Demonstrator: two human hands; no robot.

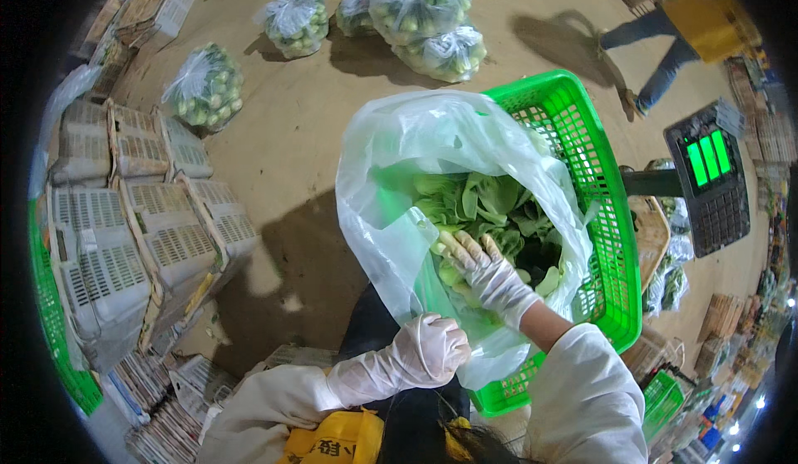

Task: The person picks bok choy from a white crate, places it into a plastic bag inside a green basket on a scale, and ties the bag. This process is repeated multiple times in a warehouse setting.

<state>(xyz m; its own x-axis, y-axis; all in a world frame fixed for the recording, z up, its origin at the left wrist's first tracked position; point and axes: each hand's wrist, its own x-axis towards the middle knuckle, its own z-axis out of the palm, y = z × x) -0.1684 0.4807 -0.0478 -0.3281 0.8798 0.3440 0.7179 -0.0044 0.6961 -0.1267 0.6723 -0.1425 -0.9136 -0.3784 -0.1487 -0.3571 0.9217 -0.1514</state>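
Observation:
A large translucent plastic bag (386,133) stands wide at the mouth inside a green plastic basket (614,227). Leafy green vegetables with pale stems (492,199) lie within the bag. My left hand (430,352), in a white glove, is closed on the bag's near rim. My right hand (489,270), also gloved, reaches into the bag; its fingers rest on the vegetables at the near left, and whether they grip any is hard to tell. Right of the basket is a digital scale's display head (707,177), with a lit green screen, on a post.
Tied bags of vegetables (430,9) sit on the floor ahead, with another bag (206,90) farther left. Stacked plastic crates (100,264) stand at the left. A person in a yellow top (704,27) is at the upper right. A green crate (664,401) is at the lower right.

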